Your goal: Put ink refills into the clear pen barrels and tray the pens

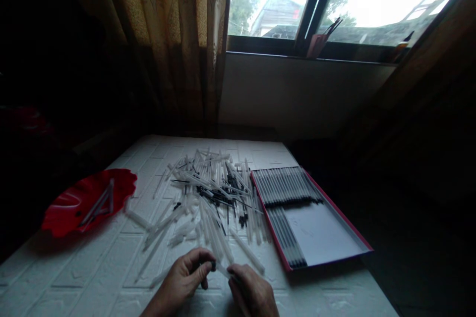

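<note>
Near the front of the table, my left hand (189,270) pinches a small black pen part (213,266) between thumb and fingers. Close beside it, my right hand (251,287) is closed around a translucent white pen barrel (223,271), whose end points at the black part; I cannot tell if the two touch. Just beyond both hands spreads a loose heap of clear barrels (213,237), mixed with thin dark refills (215,194) and small black pieces (243,220). To the right, a shallow pink-edged box (323,233) holds assembled pens (286,185) in a full back row and a short front row.
A red scalloped dish (92,193) with a few tubes stands at the table's left. The white brick-patterned table (89,277) ends just right of the box. Behind are a wall, a curtain (167,25) and a window, with a pink holder (317,45) on its sill.
</note>
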Demonstrator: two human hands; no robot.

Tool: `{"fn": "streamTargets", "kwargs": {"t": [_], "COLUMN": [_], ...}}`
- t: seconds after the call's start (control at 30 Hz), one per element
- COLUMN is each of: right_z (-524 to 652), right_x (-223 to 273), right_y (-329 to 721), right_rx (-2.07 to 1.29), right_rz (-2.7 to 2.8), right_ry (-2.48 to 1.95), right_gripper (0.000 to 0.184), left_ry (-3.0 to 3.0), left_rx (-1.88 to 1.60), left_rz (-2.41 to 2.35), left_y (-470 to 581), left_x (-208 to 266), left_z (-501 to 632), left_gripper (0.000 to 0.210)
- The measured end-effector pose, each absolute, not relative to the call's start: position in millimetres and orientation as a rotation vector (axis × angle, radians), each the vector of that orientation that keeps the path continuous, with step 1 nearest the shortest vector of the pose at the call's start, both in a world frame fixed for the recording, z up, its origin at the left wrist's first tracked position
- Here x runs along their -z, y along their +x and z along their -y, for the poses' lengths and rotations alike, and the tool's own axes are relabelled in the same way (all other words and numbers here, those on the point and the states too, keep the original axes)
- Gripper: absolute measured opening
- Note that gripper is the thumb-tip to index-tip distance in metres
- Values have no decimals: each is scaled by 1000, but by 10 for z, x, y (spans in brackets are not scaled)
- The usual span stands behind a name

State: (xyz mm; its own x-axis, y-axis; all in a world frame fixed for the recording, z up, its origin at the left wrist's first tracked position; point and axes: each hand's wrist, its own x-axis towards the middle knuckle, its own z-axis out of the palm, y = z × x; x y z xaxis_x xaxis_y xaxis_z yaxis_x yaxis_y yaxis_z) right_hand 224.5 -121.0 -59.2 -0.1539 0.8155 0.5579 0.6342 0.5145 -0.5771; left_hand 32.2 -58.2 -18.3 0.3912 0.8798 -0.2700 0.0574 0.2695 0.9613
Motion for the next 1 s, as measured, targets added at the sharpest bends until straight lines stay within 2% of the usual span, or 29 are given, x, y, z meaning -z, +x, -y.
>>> {"fn": "streamTargets", "kwargs": {"t": [0.17,0.43,0.7,0.87,1.0], "right_z": [1189,1203,1222,1227,1242], "right_x": [615,497,587,659,646], "right_y": [2286,2260,2283,2268,2227], "right_rx": [-208,-103,-180,-229,-294], "right_rz": [1957,1925,1948,1790,1632], "right_ry": [-1188,-1253,-1223,-1217,-1262], "right_gripper": [20,22,18,21,22], "left_ry": [1162,1354,1033,940,964], "left_rx": [-716,-701,-802,-863,-835], "left_rz": [-1044,-1138,-1091,-1119,-1147], "left_y": [313,298,327,294,280], "left_x": [184,13,181,314,326], "left_z": [581,617,627,654,624], "left_gripper": [56,38,56,48,54]}}
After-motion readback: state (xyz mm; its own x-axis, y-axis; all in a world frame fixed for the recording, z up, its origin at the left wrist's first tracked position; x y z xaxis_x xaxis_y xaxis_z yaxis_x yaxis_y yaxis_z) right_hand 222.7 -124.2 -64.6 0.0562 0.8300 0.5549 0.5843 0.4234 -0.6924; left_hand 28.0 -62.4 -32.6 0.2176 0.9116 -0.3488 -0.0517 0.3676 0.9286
